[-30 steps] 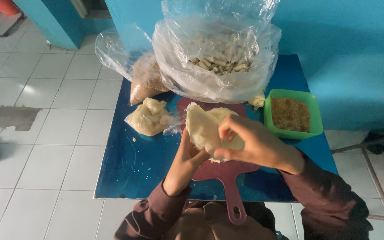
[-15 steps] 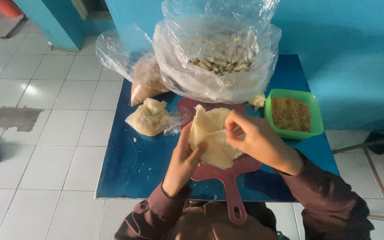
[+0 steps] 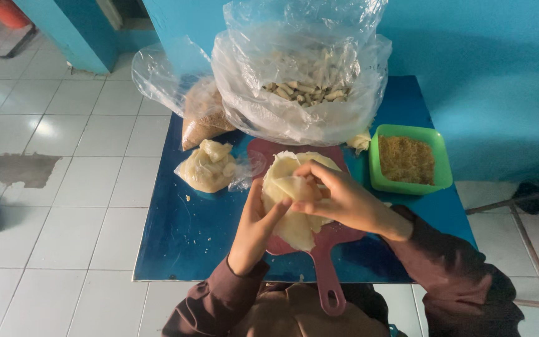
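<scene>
Hands meet over a pink cutting board (image 3: 319,249) on a small blue table (image 3: 182,237). A moment ago the pale, thin dough sheet (image 3: 294,206) lay open and flat in the hands. Now one edge is folded over toward the middle, so the sheet looks smaller and thicker on top. It seems the folding has begun, with more of the sheet not yet turned in.

The right hand (image 3: 344,200) comes in from the right side. Its fingers (image 3: 310,171) are bent and close together, pinching the folded flap of the sheet near the top. The left hand (image 3: 257,224) sits on the left side of the sheet. Its thumb presses on the flap and its other fingers go under the sheet, so I cannot see them well. Both hands touch the sheet, which rests just above the board.

Behind the hands stands a big clear bag (image 3: 301,81) of small pale sticks. A smaller bag (image 3: 201,115) of brown crumbs leans beside it. A lump of dough in plastic (image 3: 207,165) lies to the left. A green tub (image 3: 438,156) of brown crumbs sits to the right.
</scene>
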